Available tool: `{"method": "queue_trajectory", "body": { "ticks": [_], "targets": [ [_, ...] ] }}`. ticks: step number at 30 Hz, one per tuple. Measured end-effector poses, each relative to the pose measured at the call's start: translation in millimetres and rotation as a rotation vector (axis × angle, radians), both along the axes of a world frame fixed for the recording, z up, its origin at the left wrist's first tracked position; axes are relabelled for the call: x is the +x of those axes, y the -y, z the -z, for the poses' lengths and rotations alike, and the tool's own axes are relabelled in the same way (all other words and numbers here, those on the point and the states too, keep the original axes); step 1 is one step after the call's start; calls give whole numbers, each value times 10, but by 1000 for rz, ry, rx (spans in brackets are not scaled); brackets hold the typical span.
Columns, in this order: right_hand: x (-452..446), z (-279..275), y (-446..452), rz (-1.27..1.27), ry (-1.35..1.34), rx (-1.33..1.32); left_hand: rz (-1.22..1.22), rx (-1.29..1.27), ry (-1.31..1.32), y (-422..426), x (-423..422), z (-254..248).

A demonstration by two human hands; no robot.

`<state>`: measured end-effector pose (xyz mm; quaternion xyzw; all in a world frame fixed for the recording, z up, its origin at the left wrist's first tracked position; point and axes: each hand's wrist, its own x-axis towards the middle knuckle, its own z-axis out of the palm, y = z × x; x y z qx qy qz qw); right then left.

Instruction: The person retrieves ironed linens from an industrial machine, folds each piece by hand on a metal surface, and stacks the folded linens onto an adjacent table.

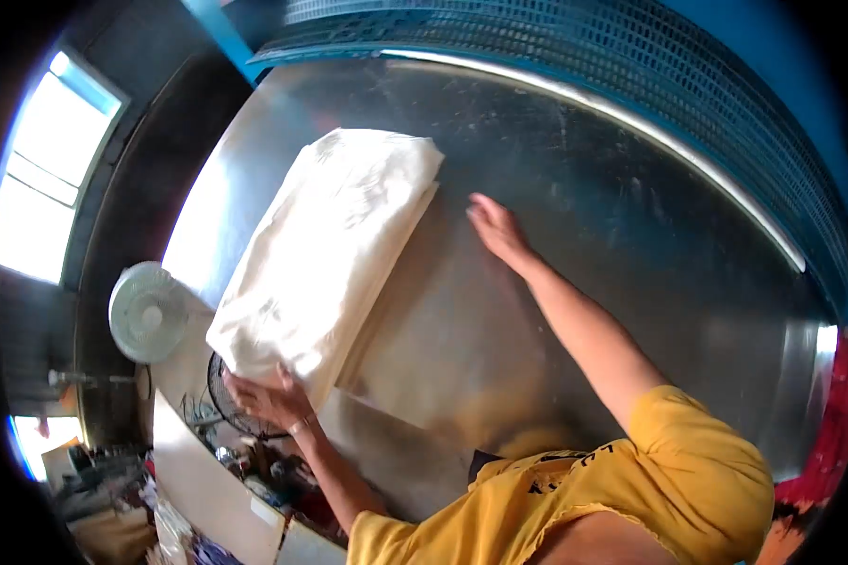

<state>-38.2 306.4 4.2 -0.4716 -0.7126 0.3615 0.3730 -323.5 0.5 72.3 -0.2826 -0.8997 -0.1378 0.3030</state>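
Note:
A folded bundle of white cloth (334,240) lies at a slant on the shiny metal table (612,273). My left hand (271,399) is at the bundle's near end, its fingers apart and the thumb up against the cloth's edge. Over the bare metal to the right of the bundle, my right hand (499,229) is held away from the cloth with nothing in it; its fingers are extended and slightly blurred.
A blue perforated panel (556,56) and a bright strip run along the table's far edge. At left are a pale round fan (149,313), a window (52,169) and a side table (207,480) near mixed clutter. Red cloth (834,433) hangs at far right.

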Motion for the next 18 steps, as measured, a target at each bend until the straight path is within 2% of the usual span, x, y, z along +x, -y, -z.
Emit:
{"method": "queue_trajectory", "body": {
  "ticks": [1, 2, 3, 4, 6, 8, 10, 12, 14, 18],
  "targets": [
    [448, 223, -14, 65, -77, 150, 112, 105, -29, -124, 244, -190],
    [1025, 217, 40, 145, 164, 289, 244, 233, -48, -352, 500, -267],
    [1543, 272, 138, 275, 198, 454, 434, 268, 3, -628, 707, -161],
    [2081, 204, 294, 369, 329, 454, 626, 298, 48, -918, 921, -54],
    [3030, 64, 685, 573, 596, 417, 1121, 386, 583, -1676, 1497, 179],
    [3858, 160, 1026, 793, 697, 357, 1370, 187, 522, -2479, 2156, 301],
    [4373, 218, 1384, 969, 834, 315, 1596, 117, 533, -3361, 2915, 566],
    [4709, 267, 1612, 1073, 873, 259, 1750, 8, 416, -4111, 3643, 695],
    [4809, 359, 1668, 1108, 823, 174, 1683, -176, 73, -4746, 4235, 741],
    [4722, 131, 1646, 1104, 767, 125, 1498, -153, -280, -5870, 5099, 1046]
  ]
}}
